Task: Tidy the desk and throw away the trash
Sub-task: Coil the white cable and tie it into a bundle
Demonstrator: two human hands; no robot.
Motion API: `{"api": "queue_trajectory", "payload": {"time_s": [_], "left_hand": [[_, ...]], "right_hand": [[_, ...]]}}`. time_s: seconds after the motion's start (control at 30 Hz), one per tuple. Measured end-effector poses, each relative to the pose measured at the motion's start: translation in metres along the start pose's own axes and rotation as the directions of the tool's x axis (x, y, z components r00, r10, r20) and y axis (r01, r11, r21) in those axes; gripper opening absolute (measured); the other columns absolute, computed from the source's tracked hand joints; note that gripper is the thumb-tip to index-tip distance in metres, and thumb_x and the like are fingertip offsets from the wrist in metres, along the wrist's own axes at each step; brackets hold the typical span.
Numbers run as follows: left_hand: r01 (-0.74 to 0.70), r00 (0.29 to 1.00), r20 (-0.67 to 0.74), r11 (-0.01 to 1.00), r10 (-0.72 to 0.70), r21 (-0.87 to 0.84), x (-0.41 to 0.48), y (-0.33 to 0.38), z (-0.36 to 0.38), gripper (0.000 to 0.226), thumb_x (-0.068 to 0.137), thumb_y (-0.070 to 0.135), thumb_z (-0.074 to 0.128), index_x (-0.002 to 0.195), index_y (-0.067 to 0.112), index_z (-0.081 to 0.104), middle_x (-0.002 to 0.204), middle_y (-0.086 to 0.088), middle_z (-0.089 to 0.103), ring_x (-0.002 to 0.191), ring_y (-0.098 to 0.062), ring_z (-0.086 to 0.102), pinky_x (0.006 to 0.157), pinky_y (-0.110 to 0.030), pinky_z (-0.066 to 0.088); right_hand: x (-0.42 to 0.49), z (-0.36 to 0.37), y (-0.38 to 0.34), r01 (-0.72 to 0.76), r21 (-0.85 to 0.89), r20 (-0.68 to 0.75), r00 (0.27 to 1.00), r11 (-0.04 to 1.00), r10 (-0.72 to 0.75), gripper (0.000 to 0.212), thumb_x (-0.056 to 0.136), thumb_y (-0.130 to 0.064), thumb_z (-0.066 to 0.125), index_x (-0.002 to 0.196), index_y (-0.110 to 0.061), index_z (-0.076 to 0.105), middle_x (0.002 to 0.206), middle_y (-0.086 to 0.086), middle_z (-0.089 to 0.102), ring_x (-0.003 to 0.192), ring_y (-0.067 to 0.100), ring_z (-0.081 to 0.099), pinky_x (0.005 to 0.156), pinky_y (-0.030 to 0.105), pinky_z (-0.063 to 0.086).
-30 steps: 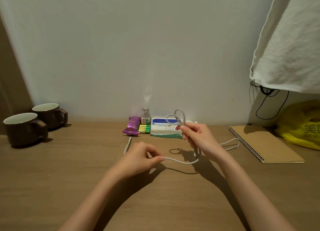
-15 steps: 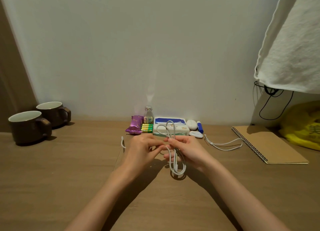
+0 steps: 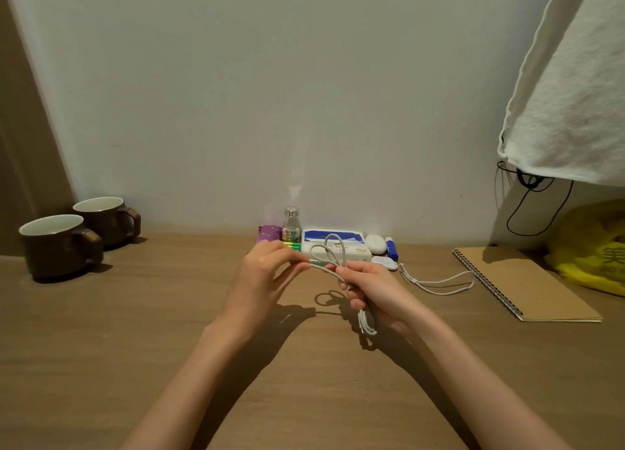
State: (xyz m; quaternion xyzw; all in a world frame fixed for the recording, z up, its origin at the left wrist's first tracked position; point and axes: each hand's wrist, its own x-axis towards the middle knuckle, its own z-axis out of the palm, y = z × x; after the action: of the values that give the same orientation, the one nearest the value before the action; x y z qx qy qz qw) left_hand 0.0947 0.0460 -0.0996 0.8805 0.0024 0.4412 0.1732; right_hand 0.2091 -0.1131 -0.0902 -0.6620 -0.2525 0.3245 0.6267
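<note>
just below the middle of the frame, both hands are raised over the counter (image 3: pixel 135 331) with a white cable (image 3: pixel 333 248) between them. the left hand (image 3: pixel 267 273) pinches one strand of the cable between thumb and fingertips, its other fingers loosely bent. the right hand (image 3: pixel 378 290) is curled round the gathered cable; loops stand up above its fingers and a short bunch hangs out below the fist, clear of the counter. the hands are close together but apart, joined only by the strand.

behind the hands, along the wall at the centre of the frame, a row of small things: a purple wrapper (image 3: pixel 269 234), a small bottle (image 3: pixel 291 226), green batteries (image 3: pixel 293 245) in front of the bottle, a tissue pack (image 3: pixel 355 246), a white case (image 3: pixel 375 244) and a blue tube (image 3: pixel 391 248). just in front of the case lies a small white item (image 3: pixel 384 263) with a pale cord (image 3: pixel 436 282) trailing right toward a spiral notebook (image 3: pixel 527 284).

at the left edge two dark mugs (image 3: pixel 59 243) stand side by side, handles to the right. at the right edge a yellow bag (image 3: pixel 595 250) sits behind the notebook, a white cloth (image 3: pixel 575 94) hangs in the upper right, and a black cord (image 3: pixel 534 206) dangles under it.
</note>
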Motion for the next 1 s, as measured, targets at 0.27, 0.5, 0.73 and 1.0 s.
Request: {"api": "queue_trajectory", "payload": {"time_s": [0.27,0.5,0.73,1.0], "left_hand": [[0.146,0.978,-0.114,0.964,-0.175,-0.223,0.003,0.004,-0.011,0.012,0.079,0.021,0.073,0.089,0.015,0.074,0.082,0.008,0.071,0.072,-0.005,0.065,0.065,-0.02,0.052],[0.112,0.963,-0.225,0.979,-0.15,-0.173,0.006,0.007,-0.022,0.016,0.082,0.018,0.069,0.097,0.017,0.074,0.092,0.005,0.073,0.081,-0.004,0.065,0.07,-0.016,0.051],[0.145,0.931,-0.297,0.962,-0.211,-0.23,0.013,0.003,-0.031,0.033,0.084,0.017,0.068,0.116,0.019,0.064,0.106,0.003,0.065,0.094,-0.003,0.062,0.08,-0.025,0.055],[0.075,0.978,-0.184,0.988,-0.1,-0.137,0.017,0.011,-0.027,0.054,0.088,0.021,0.053,0.141,0.025,0.041,0.139,0.0,0.044,0.123,-0.01,0.048,0.098,-0.019,0.046]], "right_hand": [[-0.014,0.013,-0.011,0.134,-0.378,0.136,0.987,0.916,-0.088,0.026,0.101,-0.027,0.041,0.094,-0.019,0.065,0.076,-0.006,0.056,0.058,0.004,0.042,0.055,0.017,0.036],[-0.017,0.01,-0.015,0.335,-0.311,0.099,0.942,0.89,-0.32,0.021,0.096,-0.025,0.053,0.102,-0.014,0.07,0.069,-0.008,0.052,0.062,0.008,0.041,0.057,0.02,0.036],[-0.017,-0.004,-0.027,0.391,-0.013,0.03,0.92,0.92,-0.39,0.026,0.094,-0.016,0.056,0.072,-0.014,0.071,0.072,0.004,0.056,0.056,0.008,0.041,0.06,0.024,0.035],[-0.021,-0.015,-0.031,0.345,-0.218,0.104,0.938,0.913,-0.33,0.023,0.094,-0.018,0.056,0.079,-0.01,0.072,0.069,-0.011,0.062,0.06,0.009,0.041,0.058,0.019,0.039]]}}
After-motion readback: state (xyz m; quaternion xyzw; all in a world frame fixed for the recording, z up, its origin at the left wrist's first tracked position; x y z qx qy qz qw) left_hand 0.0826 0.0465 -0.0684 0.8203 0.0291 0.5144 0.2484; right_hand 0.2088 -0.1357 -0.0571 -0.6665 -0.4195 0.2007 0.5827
